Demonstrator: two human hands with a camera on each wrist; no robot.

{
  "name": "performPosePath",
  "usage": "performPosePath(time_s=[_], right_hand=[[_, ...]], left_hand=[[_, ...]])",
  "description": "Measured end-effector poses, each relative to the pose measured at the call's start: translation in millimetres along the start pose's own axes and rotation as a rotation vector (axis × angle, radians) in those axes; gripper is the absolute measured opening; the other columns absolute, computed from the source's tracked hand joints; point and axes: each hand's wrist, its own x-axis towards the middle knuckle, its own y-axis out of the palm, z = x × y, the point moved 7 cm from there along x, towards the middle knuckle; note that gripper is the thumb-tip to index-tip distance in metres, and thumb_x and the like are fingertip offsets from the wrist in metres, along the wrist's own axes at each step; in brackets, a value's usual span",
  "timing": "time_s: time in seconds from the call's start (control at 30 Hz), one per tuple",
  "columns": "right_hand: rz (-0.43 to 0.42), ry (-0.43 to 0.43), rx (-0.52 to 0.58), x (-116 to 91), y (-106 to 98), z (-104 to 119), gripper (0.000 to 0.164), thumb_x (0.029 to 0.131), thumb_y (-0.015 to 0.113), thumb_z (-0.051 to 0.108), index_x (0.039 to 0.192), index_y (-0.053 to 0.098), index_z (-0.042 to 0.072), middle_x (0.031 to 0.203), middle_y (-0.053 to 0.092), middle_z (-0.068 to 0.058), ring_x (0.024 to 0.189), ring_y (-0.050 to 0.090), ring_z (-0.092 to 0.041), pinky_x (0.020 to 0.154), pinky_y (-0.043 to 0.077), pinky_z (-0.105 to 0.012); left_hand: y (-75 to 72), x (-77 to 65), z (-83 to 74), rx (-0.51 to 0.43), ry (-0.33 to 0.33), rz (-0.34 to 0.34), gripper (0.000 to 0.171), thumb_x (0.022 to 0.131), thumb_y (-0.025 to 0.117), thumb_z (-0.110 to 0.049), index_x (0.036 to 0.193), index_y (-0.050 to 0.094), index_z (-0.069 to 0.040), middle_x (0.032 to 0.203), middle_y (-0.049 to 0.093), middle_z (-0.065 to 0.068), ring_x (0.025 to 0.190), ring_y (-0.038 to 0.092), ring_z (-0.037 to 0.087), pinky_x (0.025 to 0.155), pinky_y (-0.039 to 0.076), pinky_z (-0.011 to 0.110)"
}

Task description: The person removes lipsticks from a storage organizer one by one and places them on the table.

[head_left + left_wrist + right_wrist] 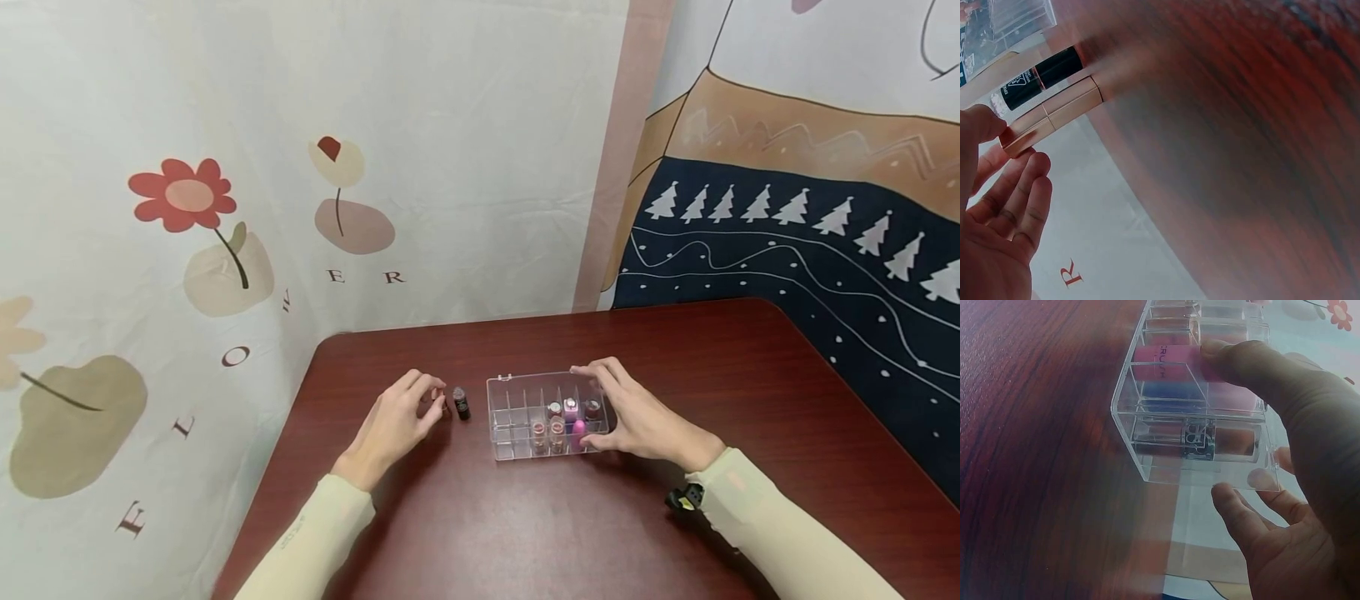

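Note:
My left hand (397,421) pinches a rose-gold lipstick tube (1054,119) near its upper end, thumb on one side and fingers on the other. Close beside that tube stands a black one with a clear top (461,405). At the right end of a clear plastic organizer box (504,450), my right hand (637,412) spans from the back edge to the front and grips it. In the right wrist view its thumb lies at the top of a pink lipstick tube (1160,362). The box holds several cosmetics tubes in its right-hand compartments.
The dark red wooden table (570,533) carries all of these. Printed cloths hang behind it, a pale flowered one (480,167) and a dark one with white trees (787,250). A black strap device (684,498) sits at the right wrist.

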Motion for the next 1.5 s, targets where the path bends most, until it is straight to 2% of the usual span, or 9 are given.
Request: performPosePath(time_s=[0.3,0.6,0.83,1.0,1.13,1.4,1.5], right_hand=[[0.0,0.005,0.006,0.2,0.6,-1.3,0.109,0.079,0.11,0.021,0.169,0.05,0.012,0.152,0.056,-0.012,0.129,0.072,-0.029,0.11,0.068,-0.053],[0.006,0.008,0.001,0.6,0.8,-1.2,0.11,0.079,0.11,0.022,0.17,0.05,0.012,0.152,0.056,-0.013,0.13,0.07,-0.029,0.111,0.067,-0.053],[0.014,0.014,0.015,1.0,0.8,-2.2,0.11,0.079,0.11,0.021,0.17,0.049,0.013,0.153,0.055,-0.013,0.13,0.07,-0.03,0.111,0.068,-0.053],[0.021,0.025,0.021,0.6,1.2,-4.1,0.111,0.079,0.111,0.023,0.171,0.048,0.014,0.152,0.055,-0.011,0.131,0.07,-0.029,0.111,0.068,-0.052],[0.025,0.031,0.023,0.7,1.4,-4.7,0.111,0.079,0.111,0.023,0.171,0.048,0.015,0.152,0.055,-0.011,0.132,0.07,-0.03,0.112,0.068,-0.052],[0.028,0.033,0.028,1.2,1.3,-4.0,0.111,0.079,0.11,0.022,0.171,0.047,0.015,0.154,0.055,-0.012,0.133,0.071,-0.032,0.113,0.067,-0.053],[0.028,0.031,0.028,1.3,1.3,-3.5,0.111,0.079,0.11,0.022,0.17,0.047,0.014,0.154,0.055,-0.012,0.133,0.071,-0.032,0.113,0.067,-0.053]], left_hand=[[1.1,0.6,1.1,0.024,-0.007,0.012,0.019,0.099,0.086,-0.006,0.116,0.082,-0.009,0.102,0.073,0.004,0.082,0.067,0.014,0.069,0.06,0.029],[0.4,1.2,0.4,0.106,-0.005,0.009,0.023,0.098,0.088,-0.013,0.12,0.083,-0.014,0.105,0.076,0.002,0.082,0.064,0.018,0.068,0.057,0.034],[-2.8,4.4,-5.9,0.114,0.0,-0.011,0.028,0.098,0.088,-0.018,0.125,0.083,-0.014,0.111,0.078,0.002,0.096,0.072,0.024,0.078,0.059,0.042],[-3.4,8.0,-16.8,0.099,0.029,-0.048,0.03,0.098,0.088,-0.021,0.126,0.083,-0.014,0.108,0.077,0.003,0.093,0.071,0.022,0.079,0.056,0.041],[-4.3,10.1,-28.5,0.075,0.066,-0.076,0.033,0.097,0.09,-0.025,0.127,0.082,-0.014,0.112,0.078,0.002,0.093,0.071,0.022,0.08,0.056,0.041],[0.2,16.5,-54.7,0.037,0.119,-0.052,0.037,0.099,0.088,-0.032,0.131,0.082,-0.015,0.119,0.078,0.001,0.104,0.076,0.025,0.086,0.06,0.043],[1.8,18.7,-66.8,0.027,0.164,-0.071,0.037,0.097,0.09,-0.031,0.129,0.082,-0.014,0.119,0.079,0.002,0.103,0.076,0.024,0.085,0.06,0.042]])
